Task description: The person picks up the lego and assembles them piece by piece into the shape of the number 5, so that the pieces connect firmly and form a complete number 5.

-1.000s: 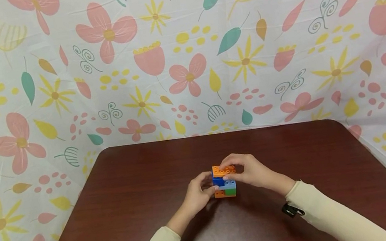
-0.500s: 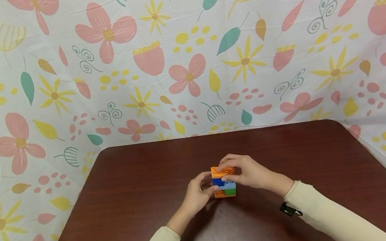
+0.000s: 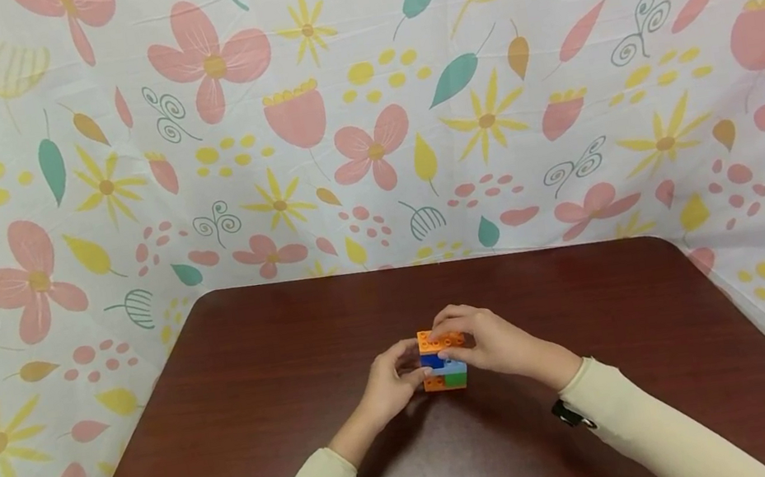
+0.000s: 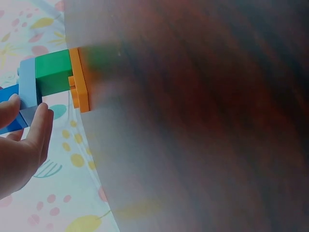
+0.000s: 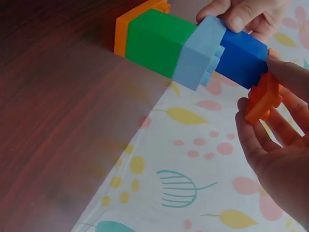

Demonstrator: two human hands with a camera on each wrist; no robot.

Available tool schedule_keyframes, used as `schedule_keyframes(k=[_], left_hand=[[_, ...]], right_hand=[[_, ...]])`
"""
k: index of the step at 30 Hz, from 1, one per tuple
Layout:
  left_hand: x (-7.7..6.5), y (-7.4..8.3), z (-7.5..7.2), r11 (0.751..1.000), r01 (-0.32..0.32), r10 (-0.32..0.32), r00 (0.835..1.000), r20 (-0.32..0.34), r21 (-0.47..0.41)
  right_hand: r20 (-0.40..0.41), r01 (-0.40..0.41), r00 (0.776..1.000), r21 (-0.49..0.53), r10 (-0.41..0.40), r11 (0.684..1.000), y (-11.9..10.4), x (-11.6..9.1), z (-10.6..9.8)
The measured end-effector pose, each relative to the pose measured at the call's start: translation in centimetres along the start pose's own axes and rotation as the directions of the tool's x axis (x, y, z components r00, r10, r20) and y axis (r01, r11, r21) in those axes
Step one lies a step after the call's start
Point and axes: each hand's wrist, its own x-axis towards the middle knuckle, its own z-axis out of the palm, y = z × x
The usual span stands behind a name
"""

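A stack of toy building bricks stands on the table in the head view. At its bottom is a flat orange brick (image 3: 434, 384), with a green brick (image 5: 157, 41) on one half. Above the green lies a light blue brick (image 5: 195, 55), then a dark blue brick (image 5: 241, 55) set to one side. The top piece is another flat orange brick (image 5: 263, 99), overhanging the dark blue one. My left hand (image 3: 385, 388) pinches the stack around the light blue and dark blue bricks. My right hand (image 3: 500, 341) grips the top orange brick between thumb and fingers.
The dark brown table (image 3: 261, 374) has rounded far corners. Behind it and along both sides hangs a white cloth (image 3: 338, 54) printed with flowers and leaves. Both forearms wear cream sleeves, and dark devices show at the wrists.
My right hand has shifted slightly left and lowered the top orange brick a little, and the gap over the dark blue brick has narrowed. My left hand has stayed nearly still.
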Motion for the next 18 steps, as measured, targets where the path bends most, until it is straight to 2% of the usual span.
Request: schedule_keyframes(k=[7,14,18], left_hand=[[0.1,-0.2,0.1,1.0,-0.019,0.019,1.0,-0.002,0.002],[1.1,-4.1,0.6,0.999,-0.018,0.018,1.0,-0.006,0.028],[1.1,-4.1,0.6,0.999,-0.022,0.023,1.0,-0.004,0.035]], right_hand=[[0.0,0.013,1.0,-0.049,-0.014,0.999,-0.2,0.1,0.1],[-0.009,0.021,1.0,-0.079,-0.022,0.997,-0.6,-0.1,0.2],[-0.01,0.009,1.0,-0.085,-0.01,0.996,-0.6,-0.2,0.3]])
